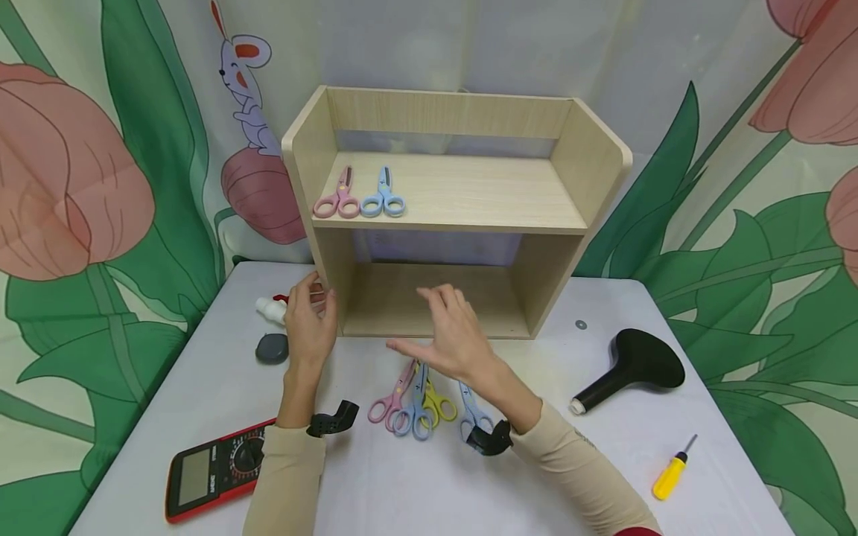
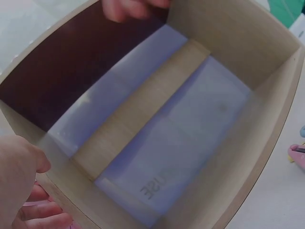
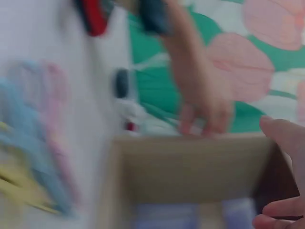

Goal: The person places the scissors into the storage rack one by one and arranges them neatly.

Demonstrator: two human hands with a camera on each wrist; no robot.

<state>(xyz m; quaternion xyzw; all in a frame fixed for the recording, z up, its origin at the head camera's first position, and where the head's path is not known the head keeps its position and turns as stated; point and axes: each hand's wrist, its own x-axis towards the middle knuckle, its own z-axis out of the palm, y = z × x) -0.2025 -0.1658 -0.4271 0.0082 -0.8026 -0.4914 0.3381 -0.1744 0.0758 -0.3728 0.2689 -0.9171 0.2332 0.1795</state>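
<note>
Presently, the left hand (image 1: 310, 320) is curling its fingers around a mostly hidden pink item (image 2: 34, 203) beside the wood-grained shelf (image 1: 456, 112), which is standing at twelve o'clock. The right hand (image 1: 456, 339), thumb spread wide, is hovering before the shelf. Ring-handled scissors (image 1: 418, 402) are lying at six; a pink pair (image 1: 343, 195) and blue pair (image 1: 385, 196) are resting on its board (image 1: 482, 193) at ten.

In the head view we get bright, diffuse light, with faint shadows on the flat white worktop (image 1: 415, 491) below the right grip (image 1: 456, 339). The left-wrist view looks dimmer and hazier to us; beyond the left grip (image 2: 21, 176), the pale wooden shelf (image 2: 243, 148) shows bowed edges. In the right-wrist view, motion blur smears the light-blue, loop-handled scissors (image 3: 28, 129) well apart from the right grip.
</note>
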